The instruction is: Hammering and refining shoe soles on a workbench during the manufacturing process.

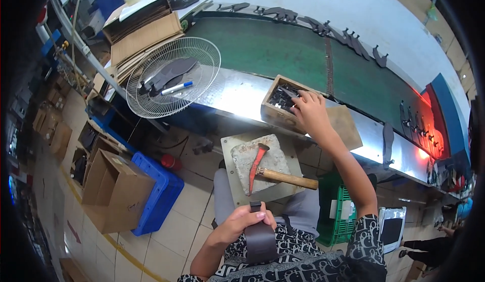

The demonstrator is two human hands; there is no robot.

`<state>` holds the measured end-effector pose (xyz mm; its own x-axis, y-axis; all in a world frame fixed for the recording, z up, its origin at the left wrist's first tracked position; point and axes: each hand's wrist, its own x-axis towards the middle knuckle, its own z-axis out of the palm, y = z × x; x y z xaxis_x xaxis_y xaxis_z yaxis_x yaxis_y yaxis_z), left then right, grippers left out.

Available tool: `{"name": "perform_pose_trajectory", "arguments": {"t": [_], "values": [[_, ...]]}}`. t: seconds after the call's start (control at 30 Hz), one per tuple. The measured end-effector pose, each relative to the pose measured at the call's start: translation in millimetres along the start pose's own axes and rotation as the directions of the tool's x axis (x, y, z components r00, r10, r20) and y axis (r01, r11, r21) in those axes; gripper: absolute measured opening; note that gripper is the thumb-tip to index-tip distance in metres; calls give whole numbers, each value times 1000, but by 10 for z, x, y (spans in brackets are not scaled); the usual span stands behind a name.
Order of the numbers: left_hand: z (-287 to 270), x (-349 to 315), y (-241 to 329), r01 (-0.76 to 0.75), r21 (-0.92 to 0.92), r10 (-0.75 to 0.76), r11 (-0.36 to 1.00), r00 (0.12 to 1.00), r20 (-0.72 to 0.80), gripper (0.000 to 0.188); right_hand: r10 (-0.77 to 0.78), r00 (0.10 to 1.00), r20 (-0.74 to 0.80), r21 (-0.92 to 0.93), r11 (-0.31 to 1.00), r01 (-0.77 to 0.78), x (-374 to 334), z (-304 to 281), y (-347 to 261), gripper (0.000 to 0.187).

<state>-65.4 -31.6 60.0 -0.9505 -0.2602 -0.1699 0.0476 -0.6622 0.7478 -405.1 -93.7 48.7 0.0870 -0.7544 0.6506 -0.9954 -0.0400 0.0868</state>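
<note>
My left hand (248, 221), low in front of my body, is closed around a dark grey sole-shaped piece (260, 242) with a small black block at its upper end. My right hand (309, 109) reaches over a small wooden box (283, 119) of small black parts (281, 99). Its fingers are bent together at the parts; what they pinch, if anything, is too small to make out. Between my knees a hammer (288, 178) with a red head and wooden handle lies on a rough stone block (241, 156), which rests on a pale metal plate (228, 147).
Behind the box runs a green conveyor belt (262, 44) with dark sole-shaped pieces (280, 13) along its far edge. A wire basket (204, 92) holds similar pieces and a marker (177, 88). A red-lit machine (429, 115) stands right; blue crate (169, 191) and carton (116, 191) left; green crate (343, 216) right.
</note>
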Motion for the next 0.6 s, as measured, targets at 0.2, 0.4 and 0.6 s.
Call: {"name": "perform_pose_trajectory", "arguments": {"t": [0.2, 0.4, 0.6], "values": [[-80, -20, -34, 6, -44, -4, 999, 999, 41, 25, -22, 870, 493, 313, 937, -154, -476, -700, -1021, 35], [-149, 99, 191, -329, 230, 242, 916, 910, 337, 16, 84, 687, 722, 189, 931, -312, -1324, -637, -935, 52], [-195, 208, 398, -481, 631, 434, 608, 868, 243, 17, 283, 796, 536, 532, 618, -578, -1280, -898, -841, 19]]}}
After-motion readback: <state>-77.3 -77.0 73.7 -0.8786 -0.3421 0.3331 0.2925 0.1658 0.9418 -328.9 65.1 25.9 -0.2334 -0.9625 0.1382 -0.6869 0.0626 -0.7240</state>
